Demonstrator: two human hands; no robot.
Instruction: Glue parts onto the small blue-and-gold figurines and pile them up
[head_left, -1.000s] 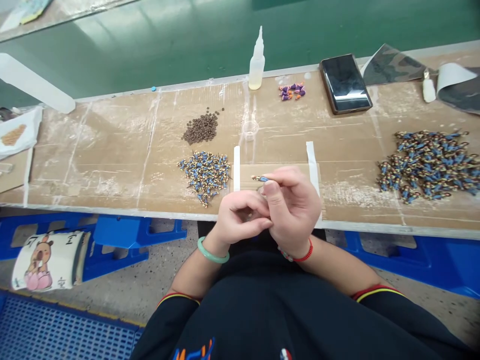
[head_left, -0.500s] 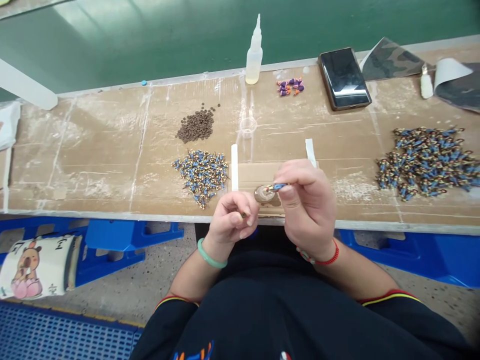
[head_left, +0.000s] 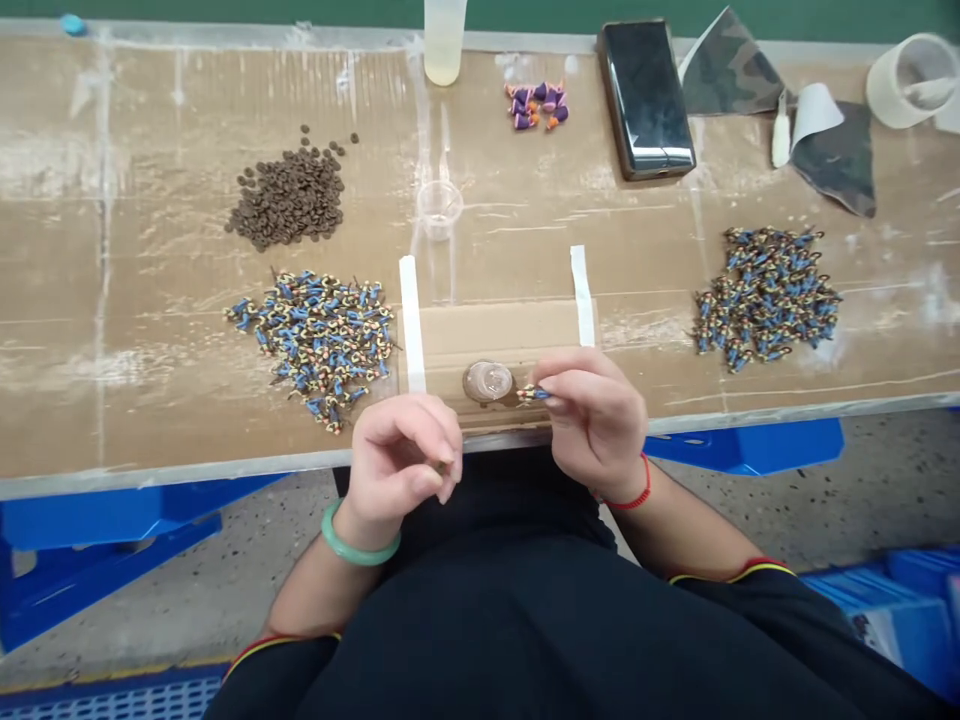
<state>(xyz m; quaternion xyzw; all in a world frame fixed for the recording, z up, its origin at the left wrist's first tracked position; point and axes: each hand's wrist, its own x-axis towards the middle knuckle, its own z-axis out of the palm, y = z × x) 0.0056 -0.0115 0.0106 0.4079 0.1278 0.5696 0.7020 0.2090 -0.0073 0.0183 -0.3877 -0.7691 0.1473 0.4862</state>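
Observation:
My right hand (head_left: 600, 415) pinches a small painted figurine (head_left: 533, 393), blue and yellow with dark parts, between thumb and fingertips. The figurine hangs just right of a small clear round dish (head_left: 489, 381), which sits on a cardboard pad (head_left: 487, 330). Closer to my body, my left hand (head_left: 409, 455) is closed with thumb and forefinger on a tiny brown disc (head_left: 442, 467), mostly covered by the fingers. A heap of similar figurines (head_left: 322, 340) lies left of the pad, with a pile of brown discs (head_left: 289, 198) behind it.
A second figurine heap (head_left: 769, 295) lies at the right. Further back are a clear plastic cup (head_left: 439, 208), a squeeze bottle (head_left: 444, 45), purple and orange pieces (head_left: 538, 105), a black device (head_left: 647, 98) and a white tub (head_left: 911, 82). White tape strips (head_left: 412, 320) flank the pad.
The camera view has tipped down and shifted. My right hand has drawn the figurine from over the round dish to its right side. My left hand has moved slightly left, still pinching.

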